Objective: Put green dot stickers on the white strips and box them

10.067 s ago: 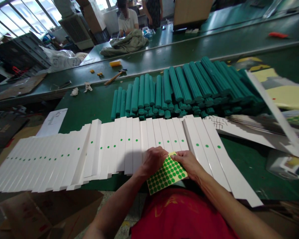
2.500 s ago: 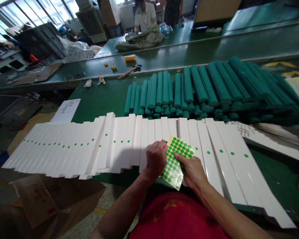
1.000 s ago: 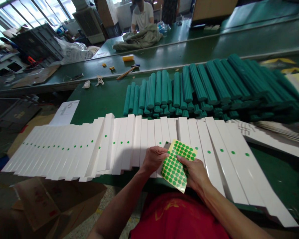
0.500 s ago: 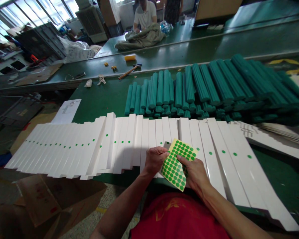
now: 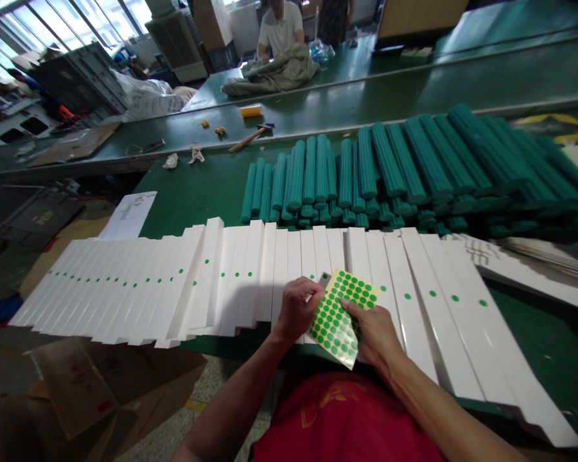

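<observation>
My right hand [image 5: 378, 327] grips a yellowish sheet of round green stickers [image 5: 340, 314], its thumb lying across the face. At the sheet's upper left edge, my left hand [image 5: 298, 308] is closed in a pinch; anything between its fingertips is too small or hidden to make out. Under both hands lies a long row of white boxes [image 5: 419, 308], narrow and set side by side. Many carry a single green dot [image 5: 407, 296]. Several boxes in the middle of the row are partly covered by my hands and the sheet.
Dark green ribbed bundles [image 5: 347, 173] are piled behind the boxes. A hammer [image 5: 250, 136] and a yellow roll [image 5: 251, 111] lie on the farther bench. A paper sheet [image 5: 128, 215] sits at left, above an open carton [image 5: 91, 385]. Across the benches is a person [image 5: 282, 32].
My left hand has turned slightly and its fingertips have drawn in at the sheet's edge. The sheet has shifted and tilted a little. The boxes stay where they were.
</observation>
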Demonstrator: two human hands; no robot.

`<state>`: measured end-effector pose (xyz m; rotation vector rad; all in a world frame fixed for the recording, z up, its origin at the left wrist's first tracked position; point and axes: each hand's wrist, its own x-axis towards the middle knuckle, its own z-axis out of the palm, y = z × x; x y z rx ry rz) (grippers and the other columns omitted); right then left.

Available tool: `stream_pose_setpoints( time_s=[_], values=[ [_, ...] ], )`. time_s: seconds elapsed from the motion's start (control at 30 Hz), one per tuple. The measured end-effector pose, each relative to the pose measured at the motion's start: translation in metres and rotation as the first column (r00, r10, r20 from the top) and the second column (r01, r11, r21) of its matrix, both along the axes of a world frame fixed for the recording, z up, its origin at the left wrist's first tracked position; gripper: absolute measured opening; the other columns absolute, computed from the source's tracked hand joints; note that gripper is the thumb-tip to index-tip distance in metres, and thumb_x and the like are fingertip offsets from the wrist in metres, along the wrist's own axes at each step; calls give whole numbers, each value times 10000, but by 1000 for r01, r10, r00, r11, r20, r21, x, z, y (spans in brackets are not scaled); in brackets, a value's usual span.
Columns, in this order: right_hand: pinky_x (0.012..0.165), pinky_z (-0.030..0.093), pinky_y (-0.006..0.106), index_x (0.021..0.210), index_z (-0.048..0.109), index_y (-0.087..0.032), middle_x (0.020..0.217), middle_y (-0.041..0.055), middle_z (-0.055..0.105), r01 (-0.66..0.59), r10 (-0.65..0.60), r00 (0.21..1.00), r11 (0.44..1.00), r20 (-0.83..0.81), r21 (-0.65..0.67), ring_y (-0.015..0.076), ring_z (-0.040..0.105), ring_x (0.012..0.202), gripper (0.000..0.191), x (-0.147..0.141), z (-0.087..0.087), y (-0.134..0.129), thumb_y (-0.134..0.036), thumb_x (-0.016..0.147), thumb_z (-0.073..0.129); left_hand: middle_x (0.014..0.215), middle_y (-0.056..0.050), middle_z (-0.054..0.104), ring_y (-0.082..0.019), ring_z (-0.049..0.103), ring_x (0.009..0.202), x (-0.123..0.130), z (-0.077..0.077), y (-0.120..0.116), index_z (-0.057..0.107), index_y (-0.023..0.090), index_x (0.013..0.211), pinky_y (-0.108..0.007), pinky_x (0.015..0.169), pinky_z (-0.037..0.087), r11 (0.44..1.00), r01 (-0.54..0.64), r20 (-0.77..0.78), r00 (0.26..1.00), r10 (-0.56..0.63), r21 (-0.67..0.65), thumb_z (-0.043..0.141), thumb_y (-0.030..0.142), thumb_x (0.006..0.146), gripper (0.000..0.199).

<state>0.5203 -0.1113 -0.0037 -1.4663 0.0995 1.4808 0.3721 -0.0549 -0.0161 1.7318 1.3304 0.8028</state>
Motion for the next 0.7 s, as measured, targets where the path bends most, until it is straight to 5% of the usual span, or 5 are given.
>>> stream_pose_setpoints(
  time_s=[0.17, 0.3, 0.7],
  values=[
    [654, 590, 377, 808, 674, -97, 727, 118, 735, -15, 16, 999, 1000, -36, 5, 290, 710, 725, 355, 0, -1, -1, -142, 500, 845, 681, -15, 656, -123, 582, 650, -29, -36, 34, 680, 150, 699, -230, 618, 429, 941, -213, -42, 977, 210, -261, 601, 225, 729, 113],
    [650, 590, 374, 813, 671, -99, 730, 112, 735, -13, 13, 999, 1000, -41, 2, 278, 707, 695, 367, 0, 3, 0, -127, 492, 847, 645, -8, 666, -121, 589, 619, -39, -57, 51, 702, 144, 718, -219, 569, 406, 900, -253, -167, 964, 205, -355, 594, 252, 713, 153],
    [649, 591, 378, 823, 669, -100, 740, 113, 736, -28, 29, 998, 999, -50, 18, 284, 708, 700, 362, 0, 5, 0, -120, 503, 837, 750, -60, 690, -179, 619, 703, -28, -65, 54, 711, 162, 753, -276, 665, 432, 900, -317, -378, 906, 193, -299, 606, 210, 746, 115]
  ],
)
